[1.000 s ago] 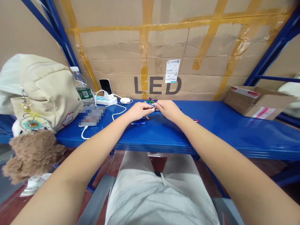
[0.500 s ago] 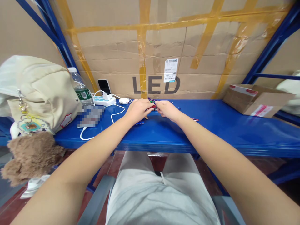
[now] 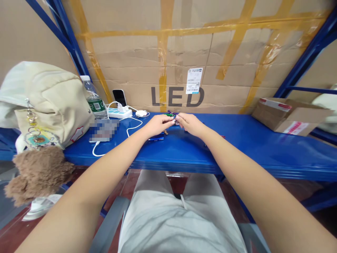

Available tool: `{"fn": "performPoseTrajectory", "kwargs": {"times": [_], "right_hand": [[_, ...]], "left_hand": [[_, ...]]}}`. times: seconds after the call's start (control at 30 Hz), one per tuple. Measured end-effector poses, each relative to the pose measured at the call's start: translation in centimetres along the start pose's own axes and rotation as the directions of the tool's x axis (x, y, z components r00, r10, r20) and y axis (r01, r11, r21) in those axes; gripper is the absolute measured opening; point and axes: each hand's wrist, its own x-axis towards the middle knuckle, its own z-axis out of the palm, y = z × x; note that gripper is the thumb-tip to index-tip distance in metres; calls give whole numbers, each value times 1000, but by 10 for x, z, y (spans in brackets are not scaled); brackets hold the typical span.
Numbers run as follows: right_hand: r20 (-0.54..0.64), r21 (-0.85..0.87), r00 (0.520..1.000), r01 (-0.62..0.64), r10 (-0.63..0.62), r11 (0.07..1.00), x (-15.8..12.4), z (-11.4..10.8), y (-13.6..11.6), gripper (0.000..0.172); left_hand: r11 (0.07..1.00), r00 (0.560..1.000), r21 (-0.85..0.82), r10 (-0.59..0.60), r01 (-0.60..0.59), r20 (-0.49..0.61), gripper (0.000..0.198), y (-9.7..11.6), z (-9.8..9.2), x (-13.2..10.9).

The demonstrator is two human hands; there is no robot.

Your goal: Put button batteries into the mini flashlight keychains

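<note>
My left hand (image 3: 158,125) and my right hand (image 3: 190,123) almost meet over the blue table, fingers curled and fingertips pinched toward each other. What they pinch is small and mostly covered by the fingers, so I cannot name it. Just beyond the fingertips show a slim green piece (image 3: 169,115) and a purple piece (image 3: 172,113), both pen-like. Below my left hand a blue pen-like stick (image 3: 157,139) lies on the table. A small brown piece (image 3: 165,132) is beside my left fingers. A reddish tip (image 3: 223,136) peeks out past my right wrist.
On the left of the table (image 3: 179,151) are a cream bag (image 3: 52,95), a water bottle (image 3: 94,100), a power strip (image 3: 119,112) with white cables and a blurred phone (image 3: 104,130). An open carton (image 3: 286,114) stands at the right. A large cardboard sheet (image 3: 126,73) rises behind.
The red piece seen between my hands is now out of sight. My fingertips have shifted slightly, and the green piece shows more behind my left fingers. The view has moved a little.
</note>
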Motion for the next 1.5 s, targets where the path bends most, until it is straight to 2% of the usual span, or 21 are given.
{"fn": "performPoseTrajectory", "kwargs": {"times": [0.23, 0.37, 0.47, 0.53, 0.63, 0.73, 0.77, 0.87, 0.9, 0.97, 1.07, 1.17, 1.2, 1.27, 1.33, 1.37, 1.43, 1.5], "right_hand": [[35, -194, 999, 44, -38, 980, -2, -1, -3, 34], [31, -190, 999, 27, -21, 981, 1, 0, -5, 37], [46, -149, 996, -62, 70, 987, 1, -16, -4, 41], [68, -179, 978, -181, 196, 967, -6, -42, 4, 38], [135, -208, 905, -371, 402, 905, -33, -91, 27, 42], [13, -281, 825, -539, 565, 794, -65, -129, 53, 48], [29, -298, 803, -561, 595, 772, -73, -135, 60, 48], [262, -330, 695, -588, 670, 739, -84, -134, 69, 48], [319, -345, 671, -576, 670, 741, -83, -130, 69, 47], [365, -377, 655, -546, 662, 748, -78, -121, 67, 45], [347, -416, 667, -520, 659, 746, -73, -113, 64, 39], [336, -407, 684, -514, 647, 755, -74, -115, 61, 37], [316, -383, 705, -519, 636, 765, -75, -116, 59, 37], [226, -293, 776, -523, 589, 800, -72, -117, 52, 38], [123, -186, 858, -474, 499, 861, -61, -114, 40, 35], [105, -143, 882, -444, 460, 885, -53, -110, 32, 33], [165, -131, 914, -352, 370, 927, -31, -97, 13, 27], [235, -167, 913, -299, 332, 940, -9, -80, -4, 18]], "left_hand": [[996, 998, 73, 52, -55, 37, 28, -4, -1, -2], [998, 999, 45, 32, -33, 34, 27, -1, 0, -2], [997, 997, -34, -72, 73, 7, 30, 3, 0, 0], [983, 987, -83, -161, 161, 1, 35, 4, -1, 0], [973, 978, -101, -208, 209, 15, 37, 1, -3, 0], [970, 976, -109, -216, 217, 20, 35, -1, -4, 0], [969, 976, -115, -218, 219, 19, 35, -1, -4, 0], [966, 974, -129, -225, 224, 13, 38, 0, -3, -1], [965, 973, -130, -230, 230, 10, 39, 1, -3, -1], [961, 969, -126, -248, 246, 4, 39, 2, -3, -1], [960, 965, -101, -263, 262, 6, 37, 4, -3, -2], [969, 972, -77, -236, 236, 14, 34, 5, -3, -2], [971, 974, -74, -225, 225, 16, 33, 6, -2, -1], [971, 975, -82, -222, 223, 28, 30, 9, -2, -1], [963, 968, -95, -248, 250, 41, 28, 12, -1, 0], [960, 964, -93, -264, 266, 32, 28, 14, -1, 1], [957, 958, -72, -286, 282, -39, 27, 15, -1, 2], [952, 944, -44, -305, 302, -125, 28, 14, -1, 3]]}}
